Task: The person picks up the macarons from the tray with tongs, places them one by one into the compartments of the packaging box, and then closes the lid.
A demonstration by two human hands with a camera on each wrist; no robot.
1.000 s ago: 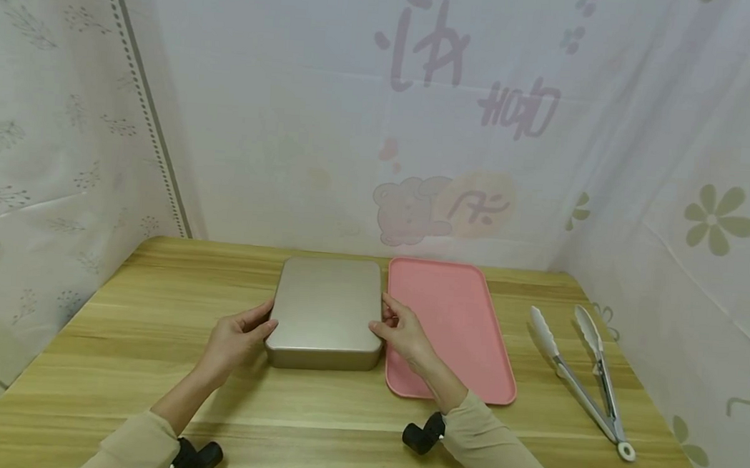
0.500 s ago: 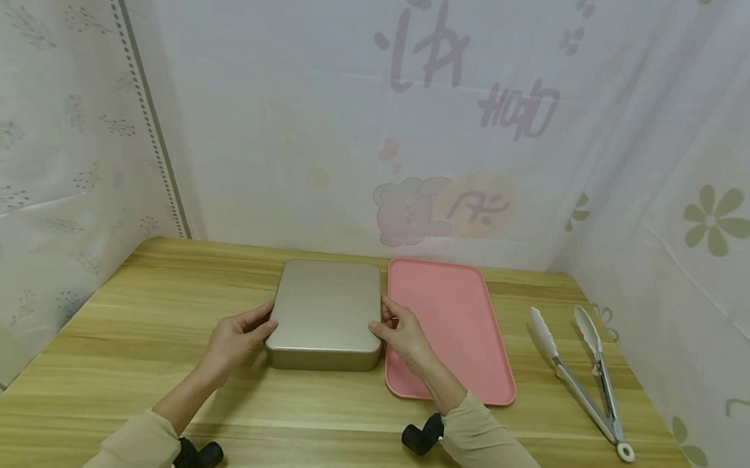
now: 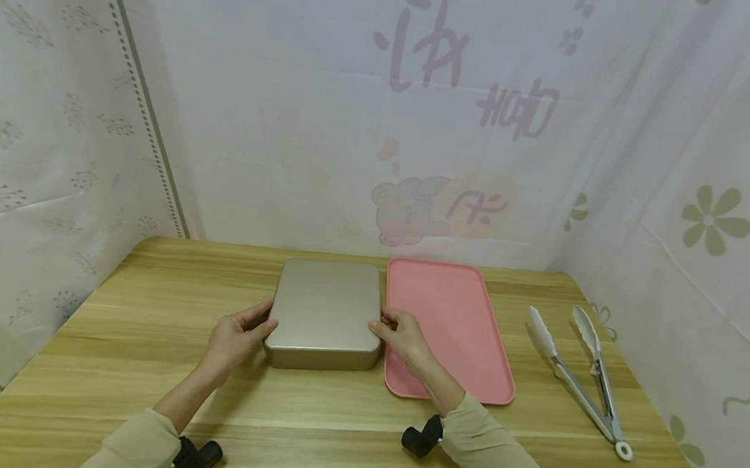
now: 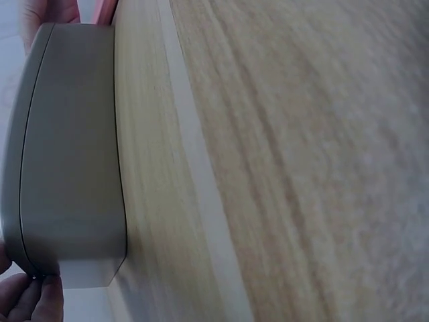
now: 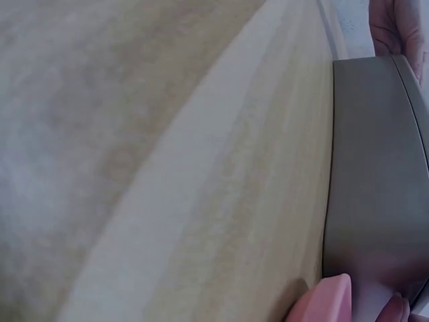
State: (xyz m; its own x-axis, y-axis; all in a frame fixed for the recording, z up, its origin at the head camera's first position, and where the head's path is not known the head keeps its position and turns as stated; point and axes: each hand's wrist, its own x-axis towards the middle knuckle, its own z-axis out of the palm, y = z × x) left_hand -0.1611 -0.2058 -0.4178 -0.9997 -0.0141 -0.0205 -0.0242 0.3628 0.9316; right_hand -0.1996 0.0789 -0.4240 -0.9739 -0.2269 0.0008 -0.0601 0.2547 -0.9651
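A champagne-coloured rectangular metal tin (image 3: 322, 360) stands on the table with its flat lid (image 3: 328, 306) on top. My left hand (image 3: 232, 340) holds the lid's left edge, thumb on the rim and fingers against the side. Opposite it, my right hand (image 3: 408, 341) grips the right edge in the same way, its wrist over a pink tray. In the left wrist view, fingertips (image 4: 47, 302) sit right at the thin seam between lid and tin (image 4: 70, 154). The right wrist view shows the tin's front wall (image 5: 375, 168), with most of the near hand out of frame.
Close along the tin's right side lies the flat pink tray (image 3: 503, 353). Farther right, metal tongs (image 3: 580, 397) with pale scalloped tips lie spread on the wooden table (image 3: 116, 361). A printed white cloth (image 3: 279, 113) hangs behind the table's far edge and at both sides.
My right fingers have slid slightly toward me along the lid's edge. The left hand keeps its hold, and the tin, tray and tongs stay in place.
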